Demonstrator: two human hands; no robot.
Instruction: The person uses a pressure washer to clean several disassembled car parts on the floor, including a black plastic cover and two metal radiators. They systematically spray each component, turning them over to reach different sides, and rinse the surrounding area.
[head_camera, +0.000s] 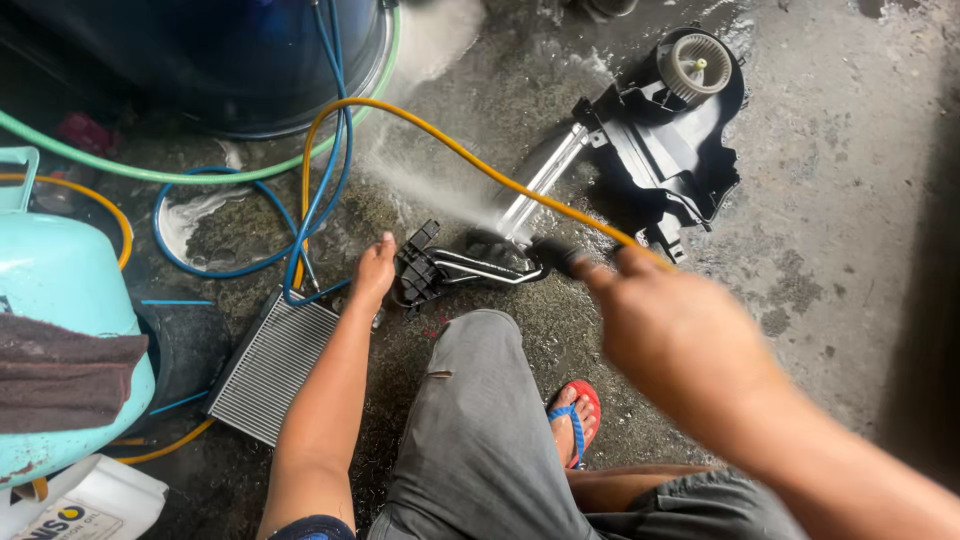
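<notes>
The black spray nozzle (555, 255) on the yellow hose (420, 125) sits clenched in my right hand (670, 320), aimed at a finned metal core (540, 185) lying on the wet concrete floor (850, 200), mist blowing off it. I judge the nozzle light but slick with water, best gripped around its body, the stiff hose tugging sideways. My left hand (372, 272) rests with fingers pressed flat on the black bracket and metal pipes (450, 268), gripping nothing that I can see. A second finned core (270, 365) lies beside my left forearm. My right hand is blurred, so the finger positions are hard to read; the black blower housing (675, 120) partly hides the sprayed core's far end.
</notes>
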